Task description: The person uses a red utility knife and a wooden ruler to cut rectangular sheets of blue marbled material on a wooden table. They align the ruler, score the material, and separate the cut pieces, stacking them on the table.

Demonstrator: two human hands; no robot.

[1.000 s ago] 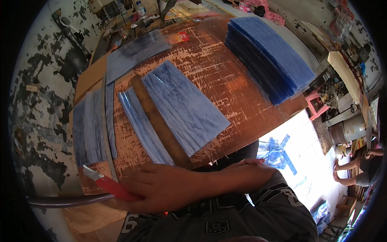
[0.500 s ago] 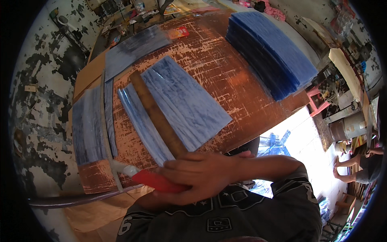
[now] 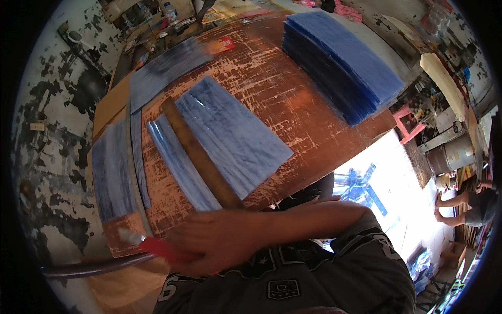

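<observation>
My right hand (image 3: 209, 238) is closed round the red handle of a knife (image 3: 164, 250), its pale blade pointing left near the table's front edge. The right forearm crosses in front of my body. Of my left hand (image 3: 329, 199), only a sliver of finger shows beyond that forearm; the rest is hidden. Ahead of the right hand lies a blue plastic sheet (image 3: 235, 136) with a streaky sheen. A long flat brown strip (image 3: 196, 152) rests across it, its near end close to my right hand. A narrower part of the sheeting shows left of the strip.
The scratched brown table (image 3: 308, 131) bears a tall stack of blue sheets (image 3: 350, 57) at the right. More sheets (image 3: 112, 172) and a thin bar (image 3: 133, 162) lie left. A pink stool (image 3: 408, 123) stands beyond; a person's bare legs (image 3: 452, 201) show far right.
My right hand has swept left with the knife, its blade now nearer the table's left corner. The whole view has shifted slightly; the sheets and brown strip keep their places on the table.
</observation>
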